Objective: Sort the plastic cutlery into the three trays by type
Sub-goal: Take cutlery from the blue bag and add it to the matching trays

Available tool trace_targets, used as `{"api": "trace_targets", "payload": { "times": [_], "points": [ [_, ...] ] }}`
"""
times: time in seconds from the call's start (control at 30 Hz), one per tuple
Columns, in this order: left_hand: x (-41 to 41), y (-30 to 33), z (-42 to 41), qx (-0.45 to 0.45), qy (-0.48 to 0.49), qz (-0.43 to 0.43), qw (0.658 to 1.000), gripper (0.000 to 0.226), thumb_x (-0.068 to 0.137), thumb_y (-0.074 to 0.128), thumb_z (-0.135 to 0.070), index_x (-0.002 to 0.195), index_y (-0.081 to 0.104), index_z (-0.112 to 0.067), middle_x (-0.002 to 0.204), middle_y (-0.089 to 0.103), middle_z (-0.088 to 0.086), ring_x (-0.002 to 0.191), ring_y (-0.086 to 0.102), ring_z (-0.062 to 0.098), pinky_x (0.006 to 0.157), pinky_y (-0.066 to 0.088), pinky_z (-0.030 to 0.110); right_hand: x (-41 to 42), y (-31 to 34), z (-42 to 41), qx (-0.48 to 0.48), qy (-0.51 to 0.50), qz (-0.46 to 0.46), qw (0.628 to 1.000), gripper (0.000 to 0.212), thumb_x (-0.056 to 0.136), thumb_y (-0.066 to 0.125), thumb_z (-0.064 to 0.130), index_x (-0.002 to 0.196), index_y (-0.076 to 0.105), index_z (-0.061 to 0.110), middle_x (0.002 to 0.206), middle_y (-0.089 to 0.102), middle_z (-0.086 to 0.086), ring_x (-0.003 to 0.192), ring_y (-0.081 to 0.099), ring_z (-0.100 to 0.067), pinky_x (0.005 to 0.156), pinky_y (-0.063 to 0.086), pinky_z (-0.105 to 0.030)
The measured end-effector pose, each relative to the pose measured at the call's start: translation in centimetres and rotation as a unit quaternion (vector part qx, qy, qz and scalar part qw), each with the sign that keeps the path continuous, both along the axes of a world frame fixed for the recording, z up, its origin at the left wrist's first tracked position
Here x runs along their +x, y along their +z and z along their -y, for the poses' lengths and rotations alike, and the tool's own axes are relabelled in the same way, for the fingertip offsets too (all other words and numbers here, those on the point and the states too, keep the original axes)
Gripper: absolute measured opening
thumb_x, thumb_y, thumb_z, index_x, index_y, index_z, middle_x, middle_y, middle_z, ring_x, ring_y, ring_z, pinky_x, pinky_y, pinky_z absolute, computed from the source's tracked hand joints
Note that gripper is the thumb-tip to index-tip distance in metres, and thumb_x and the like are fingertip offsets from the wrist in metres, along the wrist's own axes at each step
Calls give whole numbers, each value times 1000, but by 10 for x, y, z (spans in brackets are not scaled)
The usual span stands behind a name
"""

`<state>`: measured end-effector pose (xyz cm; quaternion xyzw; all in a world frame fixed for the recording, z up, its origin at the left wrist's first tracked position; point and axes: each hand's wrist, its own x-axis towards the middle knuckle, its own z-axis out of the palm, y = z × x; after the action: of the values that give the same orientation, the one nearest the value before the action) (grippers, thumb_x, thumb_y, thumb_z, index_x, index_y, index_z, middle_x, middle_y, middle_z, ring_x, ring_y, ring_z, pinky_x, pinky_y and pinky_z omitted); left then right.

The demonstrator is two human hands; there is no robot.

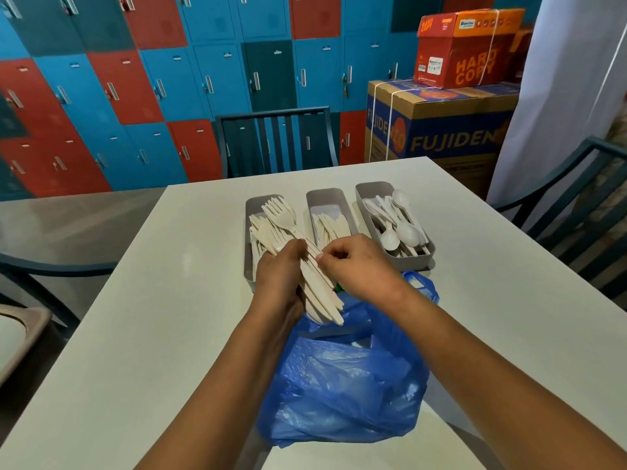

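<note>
Three grey trays stand side by side on the white table (pixel 163 327). The left tray (pixel 250 205) holds forks, the middle tray (pixel 327 198) knives, the right tray (pixel 373 189) white spoons (pixel 405 232). My left hand (pixel 280 279) grips a bundle of cream plastic cutlery (pixel 319 293) above the left tray's near end, fork tines (pixel 280 212) pointing away from me. My right hand (pixel 359 266) pinches one piece of that bundle at its upper edge. What types sit inside the bundle is partly hidden.
A crumpled blue plastic bag (pixel 346 385) lies on the table under my forearms. A dark chair (pixel 276 140) stands at the far side and another chair (pixel 583 184) at the right. Cardboard boxes (pixel 441 123) and coloured lockers (pixel 142 89) fill the background.
</note>
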<state>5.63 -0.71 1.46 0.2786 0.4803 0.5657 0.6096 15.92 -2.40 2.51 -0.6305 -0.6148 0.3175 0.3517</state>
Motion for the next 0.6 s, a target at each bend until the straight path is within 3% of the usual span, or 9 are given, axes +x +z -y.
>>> {"api": "trace_targets", "payload": {
  "times": [0.07, 0.13, 0.27, 0.4, 0.6],
  "points": [
    [-1, 3, 0, -1, 2, 10, 1000, 18, 86, 44, 4, 87, 57, -7, 68, 60, 11, 62, 62, 25, 72, 56, 45, 2, 0, -1, -4, 6, -28, 1000, 21, 91, 58, 21, 85, 71, 5, 65, 59, 1, 55, 50, -5, 47, 39, -9],
    [-4, 5, 0, -9, 10, 15, 1000, 19, 86, 43, 4, 85, 57, -9, 68, 62, 10, 59, 62, 22, 66, 56, 39, 3, 2, -2, -12, 12, -53, 998, 16, 91, 60, 21, 85, 71, 9, 63, 58, 7, 56, 51, -1, 51, 40, -9],
    [-12, 3, -8, -24, 15, 30, 999, 32, 87, 44, 1, 116, 57, 0, 82, 64, 14, 69, 64, 25, 67, 57, 38, 3, 6, -3, -30, 24, -98, 994, 13, 92, 60, 17, 85, 68, 9, 59, 54, 10, 37, 46, 8, 40, 32, -4],
    [-19, 2, -11, 0, 7, 25, 1000, 40, 88, 46, 1, 127, 53, 0, 88, 64, 13, 68, 65, 22, 49, 56, 29, 1, 9, -3, -53, 37, -110, 992, 16, 93, 59, 19, 78, 65, 18, 69, 58, 7, 48, 45, 2, 40, 33, -6],
    [-15, 5, -6, 24, -11, 31, 999, 36, 90, 47, 2, 125, 53, 5, 74, 63, 11, 48, 65, 15, 45, 53, 25, -2, 6, -6, -48, 33, -97, 994, 19, 94, 56, 20, 89, 69, 6, 73, 59, -2, 39, 43, 4, 40, 33, -8]
  ]
}}
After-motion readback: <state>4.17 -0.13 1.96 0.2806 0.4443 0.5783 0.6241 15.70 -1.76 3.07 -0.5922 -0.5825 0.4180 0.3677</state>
